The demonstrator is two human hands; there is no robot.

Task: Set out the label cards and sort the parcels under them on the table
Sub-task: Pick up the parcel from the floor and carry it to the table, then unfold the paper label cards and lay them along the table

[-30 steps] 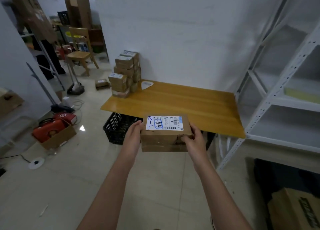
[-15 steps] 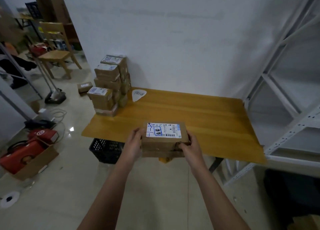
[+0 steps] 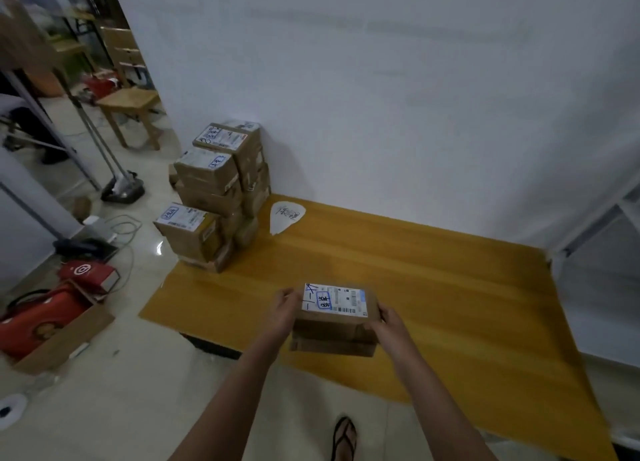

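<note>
Dim, even indoor light with a bluish cast; the wall (image 3: pixel 398 96) beyond the grip reads grey, and the stacked parcels (image 3: pixel 218 197) far left of the grip cast a soft shadow on it. Glare spots lie on the glossy floor (image 3: pixel 104 408) left of the grip. Wide-angle distortion bends the worktop (image 3: pixel 450 304) edges and shelving (image 3: pixel 595 225) at right; the whole frame is soft with motion blur.

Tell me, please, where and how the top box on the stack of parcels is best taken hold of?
Grip the top box by its two short side faces, one hand on each, coming from the front of the table. It sits highest on the stack, against the wall, so the back is blocked, and probably nothing rests on it.
</note>
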